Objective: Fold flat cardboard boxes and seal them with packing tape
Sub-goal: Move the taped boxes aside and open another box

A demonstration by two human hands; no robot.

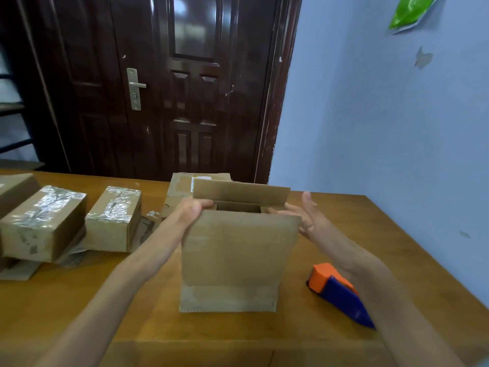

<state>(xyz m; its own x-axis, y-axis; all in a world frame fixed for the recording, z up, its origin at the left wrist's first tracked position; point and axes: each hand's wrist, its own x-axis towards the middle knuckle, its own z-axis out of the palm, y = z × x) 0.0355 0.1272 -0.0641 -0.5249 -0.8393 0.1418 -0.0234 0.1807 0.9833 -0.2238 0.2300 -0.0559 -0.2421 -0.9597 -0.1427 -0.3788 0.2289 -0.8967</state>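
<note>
head cam: just the one view, looking down at a wooden table (79, 300)
open box: cardboard box (232, 258) stands upright mid-table, top flaps up; far flap (240, 193) tilted toward the person
left hand: left hand (191, 211) grips the box's top left corner, fingers curled over the edge into the opening
right hand: right hand (304, 217) is flat w/ fingers straight, against the box's upper right side; not wrapped round anything
tape: orange/blue tape dispenser (340, 292) lies on the table just right of the box, under the right forearm
done pile: two taped boxes (43, 223) (113, 218) at left, sitting on flat cardboard
bg: dark door (164, 83); blue wall (383, 128)
</note>
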